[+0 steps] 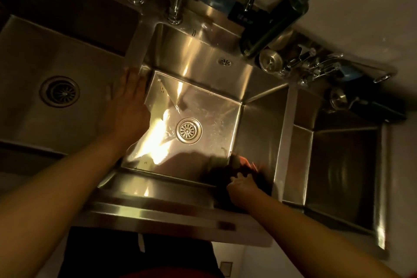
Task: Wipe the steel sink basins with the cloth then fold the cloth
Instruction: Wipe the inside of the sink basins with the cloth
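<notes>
— Two hands working from the head view: right hand (242, 184) bunches the dark cloth (239, 168) in the middle basin's (203, 56) near-right corner.
— Left hand (130, 97)?
— Flat, fingers straight, on the left rim. Best press firmly into that corner seam, I'd say.

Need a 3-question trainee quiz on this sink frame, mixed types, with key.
1. True or false: the left hand grips the cloth.
2. Which basin is being wiped? A) left basin B) middle basin C) right basin
3. Fill in: the right hand holds the cloth near the basin's near-____ corner.

Key: 1 false, it lies flat on the divider between the left and middle basins. 2 B. 3 right.
</notes>
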A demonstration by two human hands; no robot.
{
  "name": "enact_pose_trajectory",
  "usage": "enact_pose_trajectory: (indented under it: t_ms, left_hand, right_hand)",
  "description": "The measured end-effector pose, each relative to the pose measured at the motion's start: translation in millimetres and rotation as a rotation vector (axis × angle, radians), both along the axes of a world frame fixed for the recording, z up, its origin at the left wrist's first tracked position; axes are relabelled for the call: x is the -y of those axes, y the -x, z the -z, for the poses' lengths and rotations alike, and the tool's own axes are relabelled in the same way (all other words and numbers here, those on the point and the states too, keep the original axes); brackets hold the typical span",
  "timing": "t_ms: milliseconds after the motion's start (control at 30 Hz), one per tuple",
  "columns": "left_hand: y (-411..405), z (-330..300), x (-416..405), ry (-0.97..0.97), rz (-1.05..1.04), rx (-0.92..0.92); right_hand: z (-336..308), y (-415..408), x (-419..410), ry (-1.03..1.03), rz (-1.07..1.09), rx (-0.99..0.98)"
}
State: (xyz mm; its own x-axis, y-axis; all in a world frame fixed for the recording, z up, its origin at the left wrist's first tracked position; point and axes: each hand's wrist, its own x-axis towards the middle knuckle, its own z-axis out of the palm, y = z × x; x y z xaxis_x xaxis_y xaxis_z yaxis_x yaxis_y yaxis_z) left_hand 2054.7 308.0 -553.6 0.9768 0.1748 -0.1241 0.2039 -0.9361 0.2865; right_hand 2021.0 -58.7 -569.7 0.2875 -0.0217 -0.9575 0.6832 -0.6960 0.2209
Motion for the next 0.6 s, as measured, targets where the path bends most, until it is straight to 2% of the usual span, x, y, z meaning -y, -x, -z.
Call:
enact_pose_trajectory:
  t_ms: [167,333,600]
  left_hand:
    - [-2,4,-2,-0.016,0.017,0.027]
    - [-2,7,-2,-0.043,0.014,0.019]
    - [-3,6,-3,-0.028,0.016,0.052]
  right_hand:
    - [37,-14,26,-0.032,-0.166,-0.017]
    - [65,-61,20,0.008,-0.150,0.038]
    - [38,-212,9,0.106,-0.283,0.409]
